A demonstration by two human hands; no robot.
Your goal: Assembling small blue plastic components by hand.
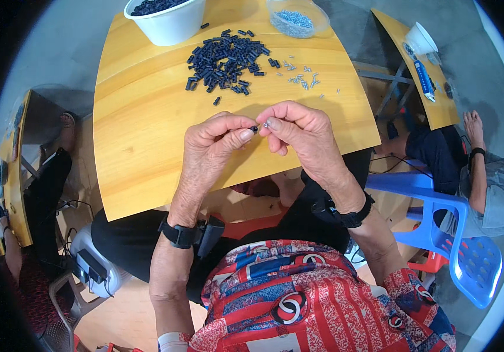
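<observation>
Left hand [208, 141] pinches a black piece [254, 129], right hand [299, 132] a pin [266, 124], seemingly unjoined, before the large loose pile [214, 64].

No readable lettering or numbers

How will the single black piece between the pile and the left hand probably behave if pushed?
The black piece may roll, since it looks roughly tubular. It could also slide, because the table looks flat and smooth. It is probably light: the left hand holds a similarly small dark piece in a pinch.
</observation>
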